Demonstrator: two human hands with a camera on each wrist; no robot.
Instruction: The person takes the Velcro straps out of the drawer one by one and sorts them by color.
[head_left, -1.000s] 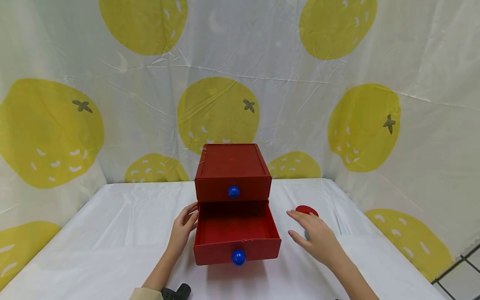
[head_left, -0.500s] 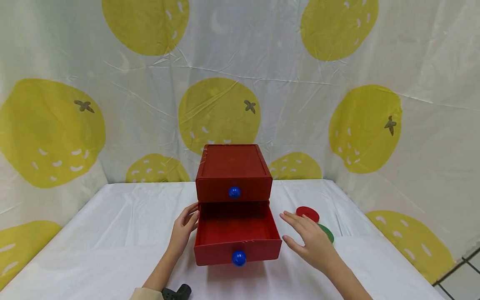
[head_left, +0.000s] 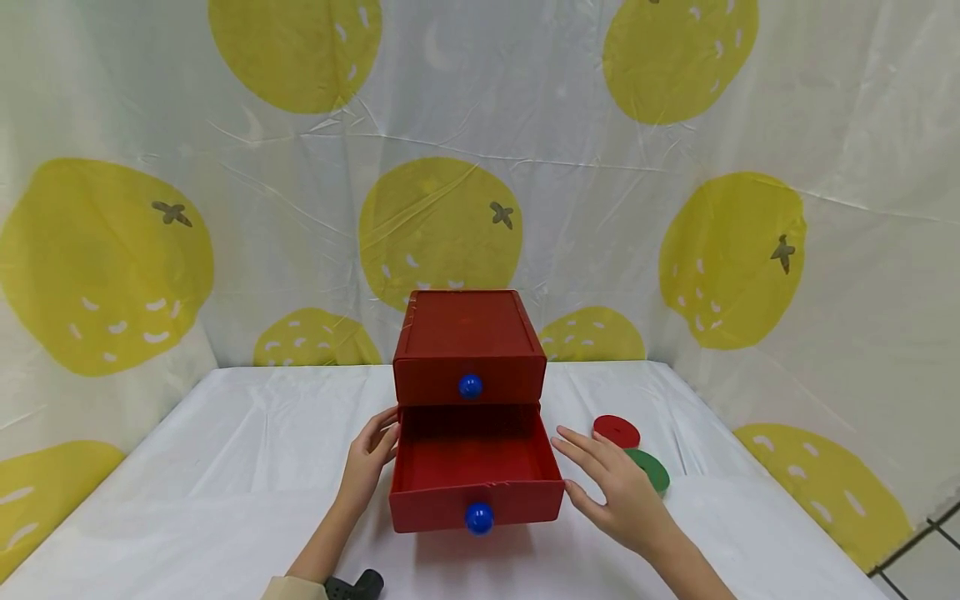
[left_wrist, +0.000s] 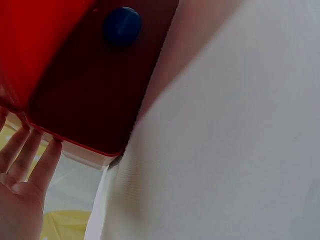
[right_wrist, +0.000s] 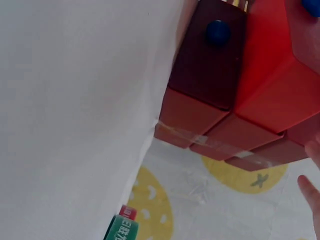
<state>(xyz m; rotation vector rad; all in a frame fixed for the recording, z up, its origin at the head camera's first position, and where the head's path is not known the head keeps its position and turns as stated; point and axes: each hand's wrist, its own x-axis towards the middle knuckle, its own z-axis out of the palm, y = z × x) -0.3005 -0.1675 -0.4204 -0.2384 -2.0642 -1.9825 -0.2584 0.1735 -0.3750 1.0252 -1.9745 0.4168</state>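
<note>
A red drawer cabinet stands on the white-covered table, with blue round knobs. Its middle drawer is pulled out, and its red floor shows bare. In the wrist views a lower drawer front with its own blue knob is pushed in below it. My left hand rests its fingertips against the cabinet's left side, fingers fairly straight in the left wrist view. On the other side my right hand holds nothing, fingers spread, thumb tip right at the drawer's front right corner.
Right of the cabinet, partly behind my right hand, are a round red-topped container and a green one with white lettering on its side. A patterned curtain hangs behind the table.
My right hand has moved left, from beside the red and green containers to the drawer's right edge, uncovering more of both. My left hand and the drawer stay as they were.
</note>
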